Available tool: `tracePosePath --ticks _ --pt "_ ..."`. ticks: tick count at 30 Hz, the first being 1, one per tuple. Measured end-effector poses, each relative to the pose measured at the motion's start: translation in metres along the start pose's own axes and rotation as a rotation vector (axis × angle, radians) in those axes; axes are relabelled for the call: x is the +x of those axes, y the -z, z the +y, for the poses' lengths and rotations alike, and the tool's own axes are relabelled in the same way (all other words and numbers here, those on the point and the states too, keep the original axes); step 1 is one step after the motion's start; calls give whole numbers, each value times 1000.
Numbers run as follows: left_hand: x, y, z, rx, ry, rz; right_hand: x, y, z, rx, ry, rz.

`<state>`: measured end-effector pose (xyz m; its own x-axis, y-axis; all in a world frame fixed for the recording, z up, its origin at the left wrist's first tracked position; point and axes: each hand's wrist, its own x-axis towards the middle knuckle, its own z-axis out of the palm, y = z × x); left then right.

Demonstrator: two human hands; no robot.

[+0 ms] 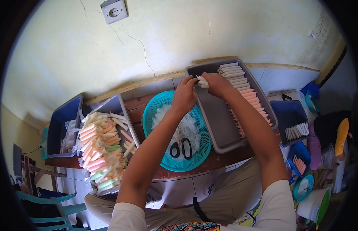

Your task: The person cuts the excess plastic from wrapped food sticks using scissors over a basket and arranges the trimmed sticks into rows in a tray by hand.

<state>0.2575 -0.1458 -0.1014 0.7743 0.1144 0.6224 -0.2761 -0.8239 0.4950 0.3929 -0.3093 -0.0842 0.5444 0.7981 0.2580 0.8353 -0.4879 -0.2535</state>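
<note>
Both hands are raised over the upper left of a grey tray (221,148). A small bundle of whitish sticks (203,82) is between them. My right hand (217,84) is closed round the bundle. The fingers of my left hand (185,92) are pinched at its left end; what they grip is too small to make out. White packed sticks (234,75) and pink ones (254,100) lie in a row along the tray's right side. Left of the tray, a turquoise basket (206,148) holds clear plastic pieces (190,129) and black-handled scissors (181,149).
At the left, another grey tray (123,104) is heaped with coloured sticks (106,154), beside a blue bin (56,133). Blue bins (288,107) and a person (329,134) are at the right. A wall with a socket (114,12) stands behind the bench.
</note>
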Motion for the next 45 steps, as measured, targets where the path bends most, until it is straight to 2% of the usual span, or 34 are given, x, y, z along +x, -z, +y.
tracePosePath --ticks 3,7,9,10,12,17,21,23,29,36,40,42,45 --pt "2 -9 -3 73 94 1 13 -19 10 -132 -21 -59" --pt "4 -13 0 3 220 28 26 -42 24 -217 117 -89" --pt "1 -14 -1 -52 257 -61 31 -55 32 -217 180 -99" --pt "-1 -17 -3 -50 261 -62 32 -62 36 -240 234 -53" --pt "-5 -22 -2 115 110 14 31 -72 43 -255 287 -7" --pt "-4 -21 3 114 124 -5 25 -75 54 -274 374 21" --pt "-2 -18 1 167 101 -37 20 -72 52 -168 320 67" --pt "-1 -16 2 169 96 -49 15 -63 44 -125 197 -69" --pt "0 -15 0 170 110 -97 4 -53 36 -22 62 -94" --pt "6 -17 0 120 171 -164 -4 -44 32 -3 31 -133" --pt "12 -21 -1 55 158 -131 -12 -44 41 -83 100 -127" --pt "13 -25 4 -4 231 -131 -16 -42 40 -130 114 -158" --pt "8 -36 4 89 167 -91 -24 -38 33 -167 124 -29"
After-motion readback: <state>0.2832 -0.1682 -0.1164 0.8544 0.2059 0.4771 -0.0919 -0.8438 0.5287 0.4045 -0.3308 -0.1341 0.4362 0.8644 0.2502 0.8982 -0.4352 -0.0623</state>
